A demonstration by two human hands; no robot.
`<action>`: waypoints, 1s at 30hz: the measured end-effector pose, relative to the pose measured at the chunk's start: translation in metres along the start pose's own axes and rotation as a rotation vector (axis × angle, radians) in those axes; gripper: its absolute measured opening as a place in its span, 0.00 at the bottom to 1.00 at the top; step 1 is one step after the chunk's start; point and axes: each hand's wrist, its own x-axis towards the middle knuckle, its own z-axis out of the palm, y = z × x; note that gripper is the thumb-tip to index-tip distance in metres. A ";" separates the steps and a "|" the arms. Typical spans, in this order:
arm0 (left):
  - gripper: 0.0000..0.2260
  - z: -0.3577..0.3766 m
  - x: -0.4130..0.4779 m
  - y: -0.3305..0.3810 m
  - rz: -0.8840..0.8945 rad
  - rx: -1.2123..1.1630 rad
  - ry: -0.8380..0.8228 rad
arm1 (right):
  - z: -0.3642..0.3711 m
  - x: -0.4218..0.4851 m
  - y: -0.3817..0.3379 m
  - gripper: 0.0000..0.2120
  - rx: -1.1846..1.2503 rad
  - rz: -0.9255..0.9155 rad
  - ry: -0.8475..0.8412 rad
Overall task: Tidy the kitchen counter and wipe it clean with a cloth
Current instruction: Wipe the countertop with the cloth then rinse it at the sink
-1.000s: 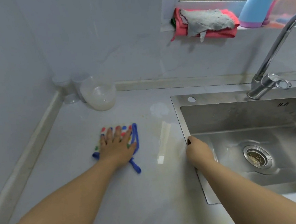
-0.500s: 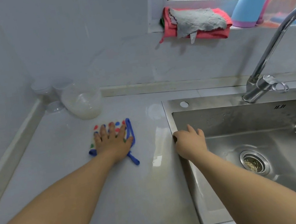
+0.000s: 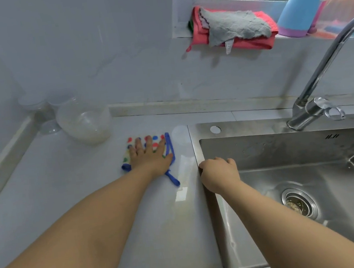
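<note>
A white cloth [image 3: 168, 145] with coloured dots and a blue border lies flat on the pale counter [image 3: 55, 194], just left of the sink. My left hand [image 3: 148, 157] presses down on it with fingers spread and straight. My right hand [image 3: 218, 173] rests on the left rim of the steel sink [image 3: 286, 148], its fingers curled over the edge into the basin.
Clear plastic containers [image 3: 84, 123] and cups [image 3: 40, 111] stand in the back left corner. A tap [image 3: 316, 106] rises behind the sink. On the window sill lie a red and grey cloth [image 3: 234, 27] beside a blue bottle [image 3: 302, 2].
My left hand has slid the cloth away from me and to the right, closer to the sink's corner. My right hand has moved up the sink's left rim.
</note>
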 end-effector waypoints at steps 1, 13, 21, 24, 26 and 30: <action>0.27 0.001 0.001 0.006 0.086 0.038 0.003 | -0.001 0.001 0.001 0.18 0.004 0.003 -0.004; 0.25 0.003 0.009 0.021 0.278 0.131 -0.005 | 0.001 0.001 0.006 0.19 0.021 -0.007 -0.045; 0.25 0.022 -0.079 -0.005 0.501 0.254 -0.080 | -0.006 -0.022 0.022 0.25 0.149 -0.042 -0.069; 0.25 0.024 -0.075 -0.011 0.421 0.213 -0.050 | 0.002 -0.039 0.032 0.29 0.228 0.029 0.003; 0.25 0.020 -0.063 -0.003 0.262 0.121 -0.042 | 0.010 -0.052 0.031 0.30 0.290 0.067 -0.003; 0.26 0.036 -0.087 0.031 0.340 0.129 -0.036 | 0.022 -0.072 0.028 0.28 0.365 0.101 -0.011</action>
